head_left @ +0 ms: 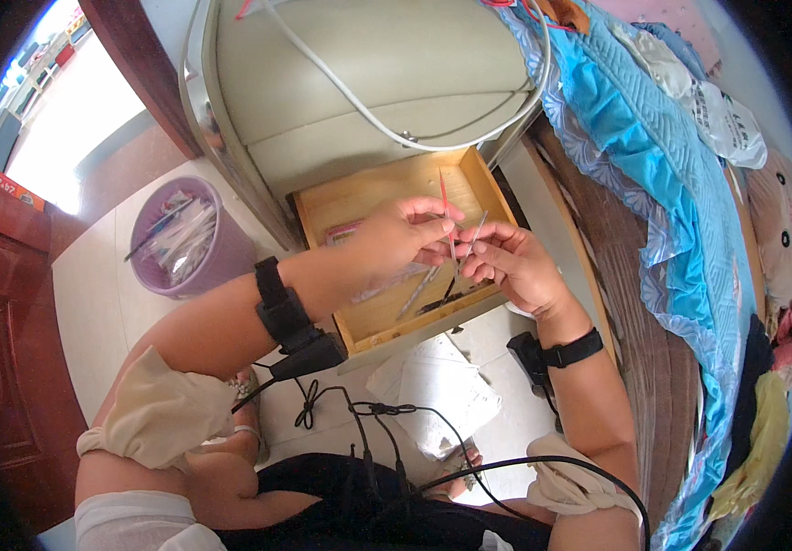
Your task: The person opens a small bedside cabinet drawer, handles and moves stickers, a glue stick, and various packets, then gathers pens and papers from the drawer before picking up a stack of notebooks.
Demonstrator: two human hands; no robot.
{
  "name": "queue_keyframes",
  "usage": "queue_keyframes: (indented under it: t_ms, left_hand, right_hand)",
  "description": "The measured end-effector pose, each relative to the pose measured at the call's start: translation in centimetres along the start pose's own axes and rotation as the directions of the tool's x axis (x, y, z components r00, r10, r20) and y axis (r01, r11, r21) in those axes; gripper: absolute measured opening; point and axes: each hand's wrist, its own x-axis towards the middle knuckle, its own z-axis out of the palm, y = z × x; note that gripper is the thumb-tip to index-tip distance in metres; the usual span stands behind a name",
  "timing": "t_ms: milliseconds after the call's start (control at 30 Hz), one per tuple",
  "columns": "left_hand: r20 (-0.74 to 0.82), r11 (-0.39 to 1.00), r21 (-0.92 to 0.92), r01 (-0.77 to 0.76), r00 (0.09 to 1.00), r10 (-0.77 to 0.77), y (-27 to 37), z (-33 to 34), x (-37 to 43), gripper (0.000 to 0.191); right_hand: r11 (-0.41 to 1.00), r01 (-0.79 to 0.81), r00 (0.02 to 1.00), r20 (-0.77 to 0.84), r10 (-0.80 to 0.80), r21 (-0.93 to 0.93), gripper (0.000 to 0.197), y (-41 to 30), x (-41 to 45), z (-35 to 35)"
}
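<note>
Over an open wooden drawer (396,179) my two hands meet. My left hand (423,231) pinches a thin red stick, perhaps a pen refill (443,193), which stands nearly upright in the picture. Between the fingers of my right hand (509,265) is a slim clear or grey stick (477,233), tilted and crossing close to the red one. Below the hands, a pale, patterned pen-like stick (416,293) lies in the drawer, along with dark thin items near its front wall. A flat pink-edged packet (343,233) is partly covered by my left forearm.
A purple bin (230,241) holding plastic wrappers stands left of the drawer. A white cable (361,107) loops across the cabinet front (368,55). Papers (444,386) lie on the floor below. At right is a bed with a blue quilted cover (630,144). Black cables (430,413) hang near my lap.
</note>
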Motion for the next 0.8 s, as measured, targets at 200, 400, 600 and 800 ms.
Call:
queue_keyframes:
  t_ms: [200,400,600,800]
  left_hand:
    - [-0.068,0.998,0.015,0.067,0.995,-0.066,0.3,-0.7,-0.1,0.029]
    - [-0.099,0.989,0.123,0.086,0.992,-0.074,-0.2,-1.3,0.0,0.027]
    - [-0.064,0.987,0.124,0.104,0.993,-0.097,-0.3,-1.3,-0.2,0.028]
    - [-0.071,0.972,0.204,0.120,0.992,-0.108,-0.2,-1.8,-0.1,0.028]
  right_hand:
    - [0.996,0.005,1.000,-0.016,-0.004,0.090,0.017,0.2,0.3,-0.5]
    - [0.991,0.049,0.998,-0.031,-0.046,0.127,0.016,0.2,0.3,-0.8]
    - [0.984,0.091,0.996,-0.009,-0.091,0.154,0.016,-0.3,0.3,-0.7]
    - [0.979,0.165,0.984,-0.093,-0.154,0.118,0.013,-0.9,0.5,-1.6]
